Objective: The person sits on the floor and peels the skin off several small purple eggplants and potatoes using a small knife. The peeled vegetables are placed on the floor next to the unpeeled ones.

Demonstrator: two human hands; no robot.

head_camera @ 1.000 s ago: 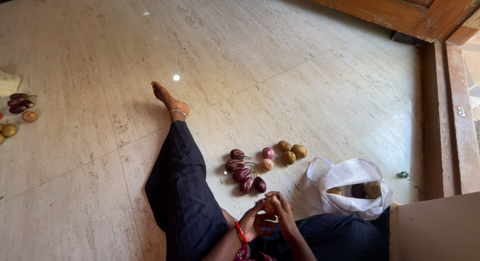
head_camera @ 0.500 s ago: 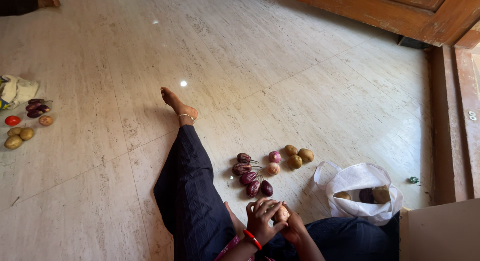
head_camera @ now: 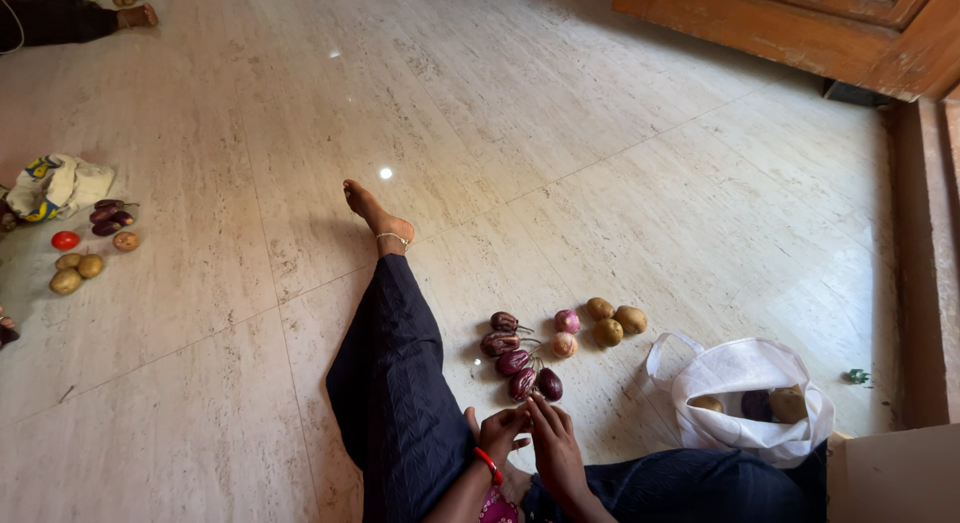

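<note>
Here the left hand [head_camera: 503, 430] and the right hand [head_camera: 553, 445] are pressed together low over the lap, fingers curled inward as if around something small, but I cannot tell what they hold, because the fingers hide it. Just beyond the fingertips, five purple eggplants [head_camera: 520, 354] lie in a cluster on the pale tiled floor [head_camera: 620, 173], with two onions [head_camera: 565, 333] and three potatoes [head_camera: 615, 320] just beside them, and a white bag [head_camera: 745, 395] with more vegetables lies open to the right.

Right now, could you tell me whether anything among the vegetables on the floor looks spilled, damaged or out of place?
Nothing stands out. The aubergines, onions and potatoes lie in tidy groups on the floor, and the white bag sits open beside them.
</note>
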